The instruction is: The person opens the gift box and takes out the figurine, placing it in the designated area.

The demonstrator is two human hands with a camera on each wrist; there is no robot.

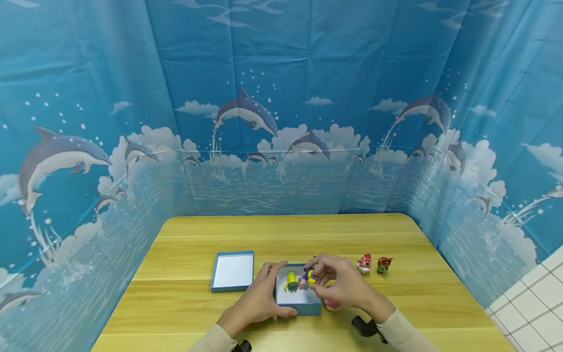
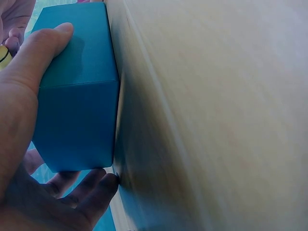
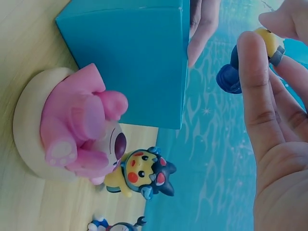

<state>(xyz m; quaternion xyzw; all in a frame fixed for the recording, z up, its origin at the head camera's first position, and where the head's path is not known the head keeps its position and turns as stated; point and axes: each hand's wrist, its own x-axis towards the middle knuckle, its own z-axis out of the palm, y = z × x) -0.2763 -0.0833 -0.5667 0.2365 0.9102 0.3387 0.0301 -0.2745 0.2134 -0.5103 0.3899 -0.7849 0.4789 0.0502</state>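
My left hand [image 1: 261, 299] grips the left side of an open blue box [image 1: 305, 309], thumb on the near wall and fingers at the left wall. Inside the box, a yellow-and-green figurine [image 1: 292, 278] and a small pink figurine [image 1: 302, 283] lie on the white bottom. Over the box's right side, my right hand [image 1: 345, 281] pinches a small yellow-and-blue figurine [image 3: 230, 78] between thumb and fingers. Just right of the box sits a pink bear figurine [image 3: 79, 120] on a round pale base, partly behind the right hand in the head view.
The box's lid [image 1: 232, 270], white inside, lies left of the box. A pink-and-red figurine [image 1: 364, 264] and a brown-and-green one [image 1: 384, 264] stand to the right. A yellow figurine with a dark hood [image 3: 137, 171] is beyond the bear. A dolphin curtain [image 1: 281, 186] backs the table.
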